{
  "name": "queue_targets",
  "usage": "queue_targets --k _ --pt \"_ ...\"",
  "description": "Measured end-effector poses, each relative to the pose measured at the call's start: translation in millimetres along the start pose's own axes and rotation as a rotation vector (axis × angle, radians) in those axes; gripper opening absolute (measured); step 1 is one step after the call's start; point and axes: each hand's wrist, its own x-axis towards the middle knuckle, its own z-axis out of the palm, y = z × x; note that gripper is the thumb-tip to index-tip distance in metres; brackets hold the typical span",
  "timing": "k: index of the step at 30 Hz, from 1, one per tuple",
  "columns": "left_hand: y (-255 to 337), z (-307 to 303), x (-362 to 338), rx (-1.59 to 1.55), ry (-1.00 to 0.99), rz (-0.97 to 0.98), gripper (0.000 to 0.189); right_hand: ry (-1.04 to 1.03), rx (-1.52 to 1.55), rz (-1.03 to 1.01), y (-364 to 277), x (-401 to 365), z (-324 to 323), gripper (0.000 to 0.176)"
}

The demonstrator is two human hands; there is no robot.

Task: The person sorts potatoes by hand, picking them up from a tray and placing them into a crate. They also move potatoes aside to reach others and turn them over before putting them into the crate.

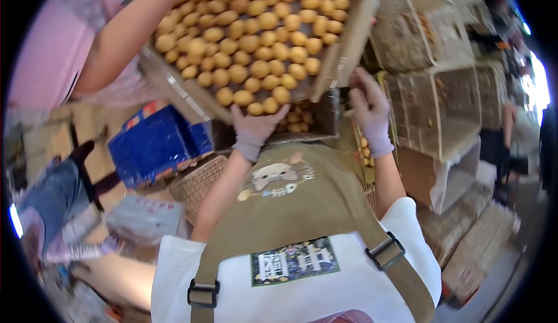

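Observation:
Round yellow-orange fruits or potatoes (250, 44) cover a sorting tray (343, 38) with raised walls. My left hand (256, 130), in a pale glove, is at the tray's narrow near end with its fingers spread, against the lowest pieces. Below that end, a dark-walled box (325, 116) holds more of the same round pieces. My right hand (372, 106), also in a pale glove, is raised to the right of the box, fingers apart and holding nothing. Some of its fingertips are near the tray's outer wall.
Another person's bare arm (125, 38) reaches over the tray from the upper left. Plastic crates (433, 111) are stacked at the right, above cardboard (479, 253). A blue bag (151, 143) and a woven basket (197, 183) lie left. More people are at both edges.

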Motion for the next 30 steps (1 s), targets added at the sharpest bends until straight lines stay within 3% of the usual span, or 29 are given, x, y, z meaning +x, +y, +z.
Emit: queue_targets --k 1,2,4,5,6,7,9,11,14,16,17,18,20,22,24,26,27,28,30 --pt "1 -1 -2 -0.055 0.069 -0.027 0.081 -0.261 -0.324 -0.411 -25 14 15 0.045" --pt "6 -1 -3 -0.061 -0.042 -0.081 0.079 -0.465 -0.436 -0.536 -34 18 34 0.05" --pt "9 6 -6 0.085 0.033 -0.061 0.076 -0.495 -0.467 -0.487 -33 20 70 0.05" --pt "7 16 -11 0.092 0.38 -0.058 0.068 -0.502 -0.596 -0.453 -28 21 82 0.051" --pt "5 1 -9 0.126 0.368 -0.015 0.065 -0.505 -0.725 -0.418 -22 20 92 0.053" --pt "4 -26 -5 0.164 0.356 0.025 0.062 -0.661 -0.813 -0.392 -13 21 95 0.055" --pt "5 -24 -14 0.204 0.273 0.057 0.055 -0.587 -0.749 -0.352 -13 32 106 0.056" --pt "1 -38 -3 0.225 0.312 0.139 0.06 -0.452 -0.801 -0.379 -20 40 117 0.056" --pt "4 -13 -10 0.148 0.366 0.042 0.084 -0.743 -0.729 -0.512 -6 30 116 0.048" --pt "3 -7 -3 0.099 0.523 0.075 0.096 -0.898 -0.7 -0.352 -2 41 110 0.041" --pt "5 -22 -3 0.026 0.436 0.039 0.099 -0.92 -0.736 -0.21 -1 51 108 0.04" --pt "2 -21 -3 0.033 0.45 0.042 0.098 -0.937 -0.767 -0.069 -1 59 107 0.038" --pt "-2 -18 0 0.053 0.473 0.056 0.095 -0.78 -0.711 -0.051 9 61 114 0.038" --pt "-3 -39 7 0.029 0.397 0.049 0.088 -0.532 -0.787 -0.364 -1 45 125 0.039" --pt "-1 -46 5 0.051 0.236 0.021 0.085 -0.658 -0.791 -0.512 3 37 126 0.042" --pt "6 -14 -1 0.107 0.282 0.061 0.084 -0.695 -0.546 -0.3 10 59 128 0.04" --pt "7 -8 -6 0.079 0.262 0.056 0.085 -0.594 -0.498 -0.156 13 67 131 0.042" --pt "7 -6 -8 0.052 0.24 0.049 0.085 -0.314 -0.622 -0.353 6 67 135 0.049" --pt "3 -14 -2 -0.004 0.308 0.03 0.087 -0.591 -0.891 -0.381 10 54 143 0.06"
